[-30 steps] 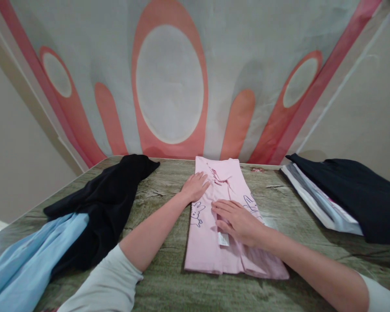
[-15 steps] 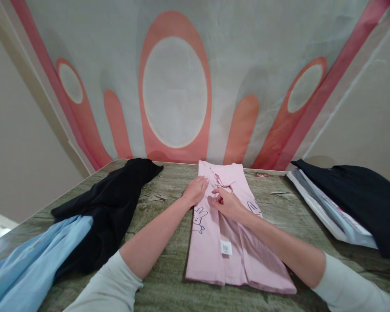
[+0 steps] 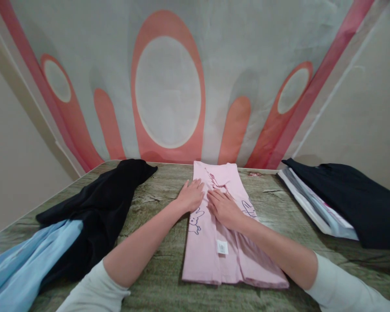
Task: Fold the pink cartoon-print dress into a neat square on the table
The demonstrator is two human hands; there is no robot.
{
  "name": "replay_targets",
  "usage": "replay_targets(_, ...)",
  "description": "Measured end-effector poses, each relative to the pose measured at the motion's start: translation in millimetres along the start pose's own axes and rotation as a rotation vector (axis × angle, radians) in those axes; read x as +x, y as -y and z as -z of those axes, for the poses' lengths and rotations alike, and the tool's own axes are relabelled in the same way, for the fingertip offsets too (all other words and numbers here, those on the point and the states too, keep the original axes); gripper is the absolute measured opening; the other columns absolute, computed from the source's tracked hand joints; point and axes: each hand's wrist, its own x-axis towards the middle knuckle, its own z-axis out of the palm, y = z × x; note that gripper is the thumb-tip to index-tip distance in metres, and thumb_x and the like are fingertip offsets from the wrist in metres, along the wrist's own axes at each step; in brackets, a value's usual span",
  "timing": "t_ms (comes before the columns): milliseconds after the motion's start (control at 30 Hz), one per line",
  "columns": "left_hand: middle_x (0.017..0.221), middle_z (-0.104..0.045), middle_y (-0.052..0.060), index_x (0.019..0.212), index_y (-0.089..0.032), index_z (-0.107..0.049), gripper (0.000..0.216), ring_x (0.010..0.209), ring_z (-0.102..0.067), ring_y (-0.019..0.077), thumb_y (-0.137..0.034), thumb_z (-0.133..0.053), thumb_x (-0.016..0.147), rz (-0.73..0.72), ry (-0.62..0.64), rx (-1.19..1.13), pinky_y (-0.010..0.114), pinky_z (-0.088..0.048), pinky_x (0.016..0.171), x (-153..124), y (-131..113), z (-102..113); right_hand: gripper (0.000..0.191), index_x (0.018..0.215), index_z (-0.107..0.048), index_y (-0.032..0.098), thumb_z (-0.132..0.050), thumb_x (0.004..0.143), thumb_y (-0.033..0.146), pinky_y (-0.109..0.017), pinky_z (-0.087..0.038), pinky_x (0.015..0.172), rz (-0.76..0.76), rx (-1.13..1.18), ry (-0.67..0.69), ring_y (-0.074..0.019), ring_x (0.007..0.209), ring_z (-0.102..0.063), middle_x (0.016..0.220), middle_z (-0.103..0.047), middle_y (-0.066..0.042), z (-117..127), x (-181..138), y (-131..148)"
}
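Note:
A pink garment (image 3: 211, 251) with rabbit prints and a small white label lies folded lengthwise in the middle of the wood-grain table (image 3: 162, 281). My left hand (image 3: 190, 196) rests flat on its left edge, fingers stretched out. My right hand (image 3: 224, 208) lies flat on the cloth just right of the left hand, fingers together and extended toward the collar. Both hands hold nothing and nearly touch each other.
A black garment (image 3: 100, 203) lies over a light blue one (image 3: 26, 264) on the table's left. At the right sits a stack of folded clothes with a dark garment (image 3: 351, 203) on top. A grey and coral patterned sheet (image 3: 169, 86) hangs behind the table.
My right hand slid up the pink garment from beside the label to the area near the collar and flattened. My left hand stayed on the garment's left edge.

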Motion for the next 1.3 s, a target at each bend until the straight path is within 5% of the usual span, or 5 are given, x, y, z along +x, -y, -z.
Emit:
replay_targets(400, 0.146, -0.021, 0.012, 0.138, -0.019, -0.028, 0.075, 0.134, -0.016, 0.0288, -0.069, -0.025, 0.082, 0.026, 0.017, -0.091, 0.044, -0.015, 0.107, 1.7, -14.4, 2.0, 0.05, 0.135, -0.038, 0.012, -0.027, 0.092, 0.036, -0.046, -0.023, 0.107, -0.104, -0.02, 0.013, -0.0232, 0.134, -0.021, 0.143, -0.032, -0.012, 18.0, -28.9, -62.5)
replay_targets(767, 0.146, -0.023, 0.01, 0.137, -0.02, -0.031, 0.067, 0.133, -0.017, 0.0328, -0.063, -0.023, 0.086, 0.088, -0.016, -0.062, 0.051, -0.013, 0.105, 4.5, -16.3, 1.2, 0.06, 0.142, -0.023, 0.018, -0.032, 0.091, 0.048, -0.043, -0.019, 0.11, 0.084, 0.076, 0.167, -0.021, 0.135, -0.018, 0.147, -0.022, -0.01, 33.5, -99.6, -2.8)
replay_targets(967, 0.146, -0.023, 0.006, 0.137, -0.021, -0.029, 0.047, 0.135, -0.016, 0.0191, -0.038, -0.022, 0.093, -0.218, -0.036, -0.048, 0.04, -0.005, 0.11, -23.6, -47.3, 29.3, 0.057, 0.139, -0.031, 0.018, -0.042, 0.088, 0.041, -0.041, -0.025, 0.109, 0.063, 0.163, 0.12, -0.0216, 0.133, -0.024, 0.144, -0.029, -0.01, 40.9, -114.5, -32.7)
replay_targets(1133, 0.147, -0.021, 0.003, 0.14, -0.026, -0.023, 0.058, 0.135, -0.016, 0.0188, -0.055, -0.022, 0.09, -0.44, 0.112, -0.192, 0.037, -0.01, 0.11, -54.7, -89.6, 34.3, 0.057, 0.142, -0.023, 0.022, -0.037, 0.09, 0.041, -0.047, -0.019, 0.11, 0.073, 0.049, 0.148, -0.0227, 0.134, -0.019, 0.146, -0.025, -0.007, 37.5, -127.2, -39.5)
replay_targets(1300, 0.148, -0.018, 0.003, 0.141, -0.025, -0.022, 0.06, 0.136, -0.013, 0.0215, -0.056, -0.024, 0.089, -0.445, 0.177, -0.185, 0.04, -0.01, 0.109, -58.8, -91.9, 33.7, 0.059, 0.142, -0.023, 0.024, -0.041, 0.089, 0.042, -0.046, -0.016, 0.111, 0.087, 0.097, 0.227, -0.0228, 0.135, -0.018, 0.147, -0.022, -0.005, 54.5, -146.3, -25.3)
